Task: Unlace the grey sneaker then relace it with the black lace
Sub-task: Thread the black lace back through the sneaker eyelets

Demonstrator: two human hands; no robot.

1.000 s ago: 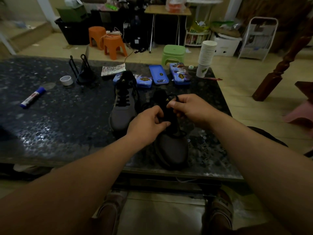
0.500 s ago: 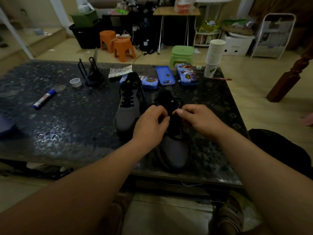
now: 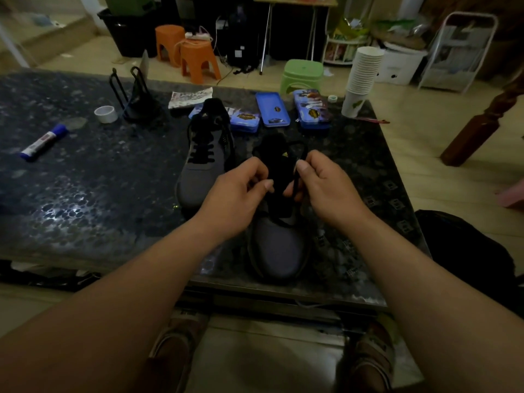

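A grey sneaker [image 3: 279, 251] with a black tongue stands near the front edge of the dark stone table [image 3: 85, 194], toe toward me. Both hands are over its lacing area. My left hand [image 3: 238, 191] has its fingers curled at the left side of the tongue, seemingly pinching the black lace [image 3: 296, 177]. My right hand [image 3: 326, 185] pinches a strand of that lace between thumb and fingers; a loop of it arcs up beside the tongue. A second grey sneaker [image 3: 204, 160], laced in black, stands just to the left.
At the back of the table lie blue tins [image 3: 272, 109], a stack of paper cups [image 3: 361, 78], a tape roll [image 3: 106, 114], a black stand [image 3: 136, 100] and a marker [image 3: 44, 141]. Stools stand on the floor beyond. My sandalled feet show under the table.
My hands have drawn apart and nearer to me, leaving the black tongue showing between them. The right hand now holds a lace strand out to the right.
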